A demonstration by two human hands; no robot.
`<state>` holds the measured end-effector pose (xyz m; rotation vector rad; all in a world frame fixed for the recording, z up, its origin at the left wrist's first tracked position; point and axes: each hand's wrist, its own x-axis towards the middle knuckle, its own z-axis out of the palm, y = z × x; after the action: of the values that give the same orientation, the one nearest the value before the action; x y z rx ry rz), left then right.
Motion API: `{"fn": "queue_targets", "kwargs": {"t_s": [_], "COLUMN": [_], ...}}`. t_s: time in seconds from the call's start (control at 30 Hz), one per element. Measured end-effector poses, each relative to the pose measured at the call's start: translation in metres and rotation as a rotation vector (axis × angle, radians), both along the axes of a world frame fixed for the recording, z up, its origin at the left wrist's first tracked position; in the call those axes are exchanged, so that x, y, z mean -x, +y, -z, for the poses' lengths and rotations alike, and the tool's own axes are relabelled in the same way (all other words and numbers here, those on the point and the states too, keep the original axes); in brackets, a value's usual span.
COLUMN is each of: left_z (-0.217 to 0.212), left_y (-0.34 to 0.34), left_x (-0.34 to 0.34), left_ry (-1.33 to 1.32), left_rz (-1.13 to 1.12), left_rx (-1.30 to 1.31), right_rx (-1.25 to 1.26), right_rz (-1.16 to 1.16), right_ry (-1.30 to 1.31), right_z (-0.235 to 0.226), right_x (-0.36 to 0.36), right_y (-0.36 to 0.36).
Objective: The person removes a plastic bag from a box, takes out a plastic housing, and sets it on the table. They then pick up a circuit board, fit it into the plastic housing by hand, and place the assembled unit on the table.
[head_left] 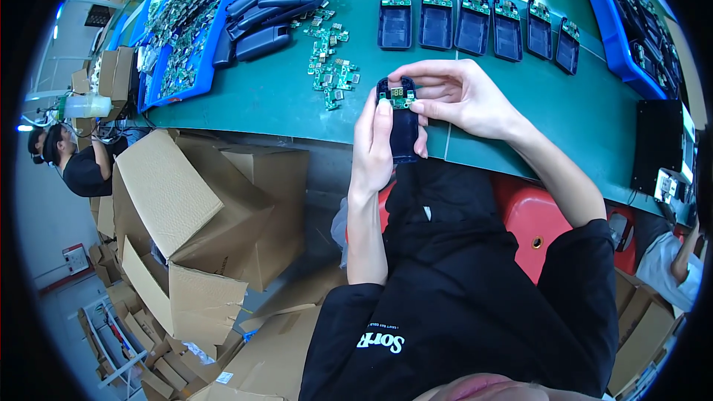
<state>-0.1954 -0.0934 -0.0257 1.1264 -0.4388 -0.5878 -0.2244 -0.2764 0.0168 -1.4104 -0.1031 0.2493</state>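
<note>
Over the table's front edge I hold a dark blue plastic housing (404,134) shaped like a small tray. A green circuit board (402,102) with a small display sits at its far end. My left hand (376,136) wraps round the housing, its thumb on the board's left side. My right hand (464,100) is closed at the board's right edge, thumb and fingers pinching the board and the housing's top corner. Whether the board is fully seated cannot be seen. Beyond my hands stands a row of several like housings (435,26), each with a board at its far end.
Loose circuit boards (327,59) lie left of the row, beside a pile of dark housings (267,11). A blue bin (212,67) heaped with boards stands at left, another blue bin (615,44) at right. Open cardboard boxes (223,208) crowd the floor left; people work at both sides.
</note>
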Motion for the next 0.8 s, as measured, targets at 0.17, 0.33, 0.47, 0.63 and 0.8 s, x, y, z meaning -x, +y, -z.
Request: {"fn": "queue_targets", "kwargs": {"t_s": [0.17, 0.33, 0.47, 0.63, 0.8], "left_z": [-0.009, -0.013, -0.012, -0.011, -0.015], "left_y": [-0.001, -0.007, -0.007, -0.004, -0.001], "left_x": [0.005, 0.007, 0.004, 0.0, 0.003], "left_ry": [0.063, 0.07, 0.063, 0.088, -0.021], "left_rz": [-0.001, -0.08, -0.047, -0.021, -0.112], "left_rx": [0.02, -0.002, 0.01, 0.051, -0.179], "right_rx": [0.228, 0.56, 0.662, 0.637, 0.748], "right_rz": [0.039, 0.149, 0.133, 0.132, 0.152], "right_ry": [-0.211, -0.593, -0.611, -0.645, -0.652], "right_z": [0.009, 0.001, -0.001, -0.004, 0.001], "right_x": [-0.003, -0.001, -0.001, -0.004, -0.006], "right_y": [-0.001, -0.002, 0.001, 0.001, -0.002]}}
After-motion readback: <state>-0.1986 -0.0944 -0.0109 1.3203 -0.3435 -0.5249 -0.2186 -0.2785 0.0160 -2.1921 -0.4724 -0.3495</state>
